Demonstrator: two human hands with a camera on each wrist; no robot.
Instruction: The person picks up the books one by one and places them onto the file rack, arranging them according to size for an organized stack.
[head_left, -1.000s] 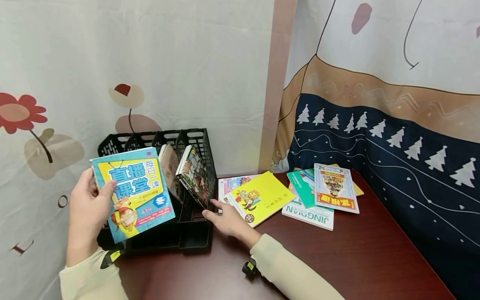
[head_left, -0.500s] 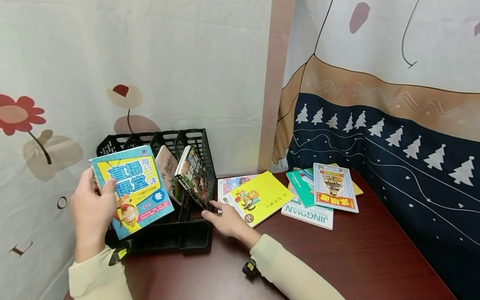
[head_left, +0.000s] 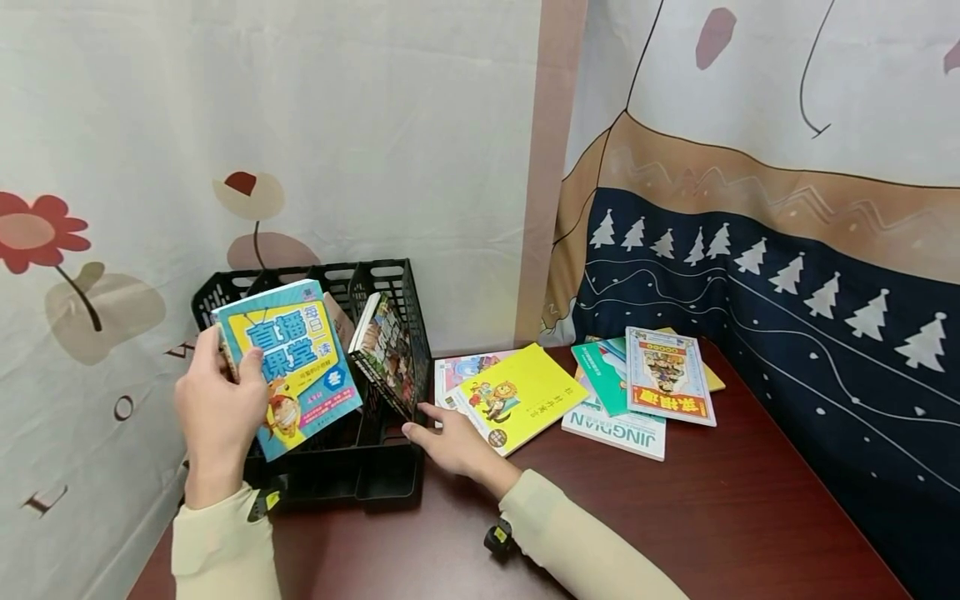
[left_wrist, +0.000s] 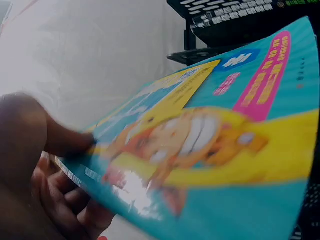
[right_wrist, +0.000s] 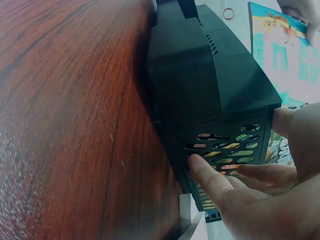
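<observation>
My left hand (head_left: 222,410) grips a blue-and-yellow children's book (head_left: 297,363) by its left edge, thumb on the cover. The book is tilted in the air before the left part of a black desk file organizer (head_left: 390,475). Close up in the left wrist view, the same book (left_wrist: 220,150) has a cartoon face on it. With my right hand (head_left: 459,443) I hold the organizer's right side: in the right wrist view, fingers (right_wrist: 212,177) lie on the perforated side wall (right_wrist: 207,137) and the thumb is at its front edge. Dark-covered books (head_left: 386,350) lean in the right compartment.
Another book (head_left: 339,321), mostly hidden, stands in the organizer behind the held one. Right of the organizer on the reddish-brown table (head_left: 675,525) lie a yellow book (head_left: 521,396) and a pile with a white-bordered book (head_left: 669,375) on top. Printed cloth (head_left: 420,150) hangs behind.
My left hand has carried the blue book to the right and slightly up, closer across the organizer's middle, now covering more of the book behind. The right hand has stayed in place.
</observation>
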